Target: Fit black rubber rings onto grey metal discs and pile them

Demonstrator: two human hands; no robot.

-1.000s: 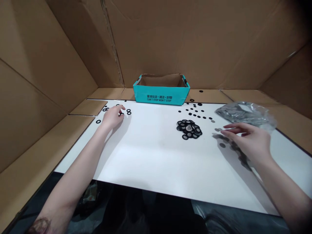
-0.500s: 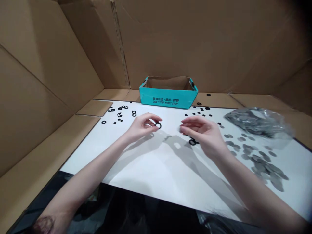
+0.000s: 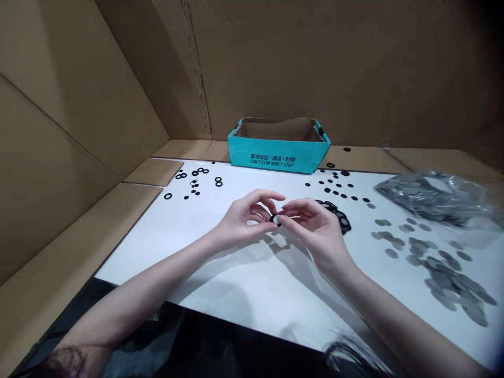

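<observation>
My left hand (image 3: pixel 250 214) pinches a small black ring (image 3: pixel 272 218) between thumb and fingers over the white table. Against it, my right hand (image 3: pixel 315 223) presses a small pale disc (image 3: pixel 276 220) with thumb and fingertips, and the disc covers the ring's opening. The two hands meet at this piece. Just behind my right hand lies a pile of black rings with grey centres (image 3: pixel 342 220), partly hidden by the fingers.
A turquoise box (image 3: pixel 279 155) stands at the back. Black rings and small discs (image 3: pixel 195 173) are scattered at the left; black discs (image 3: pixel 334 184) lie right of the box. Loose grey discs (image 3: pixel 444 273) and a clear plastic bag of grey discs (image 3: pixel 433 197) lie at the right. Cardboard walls (image 3: pixel 315 63) surround the table.
My hands have come together from apart. The pale disc in my right hand has been brought onto the black ring in my left. The view has shifted slightly.
</observation>
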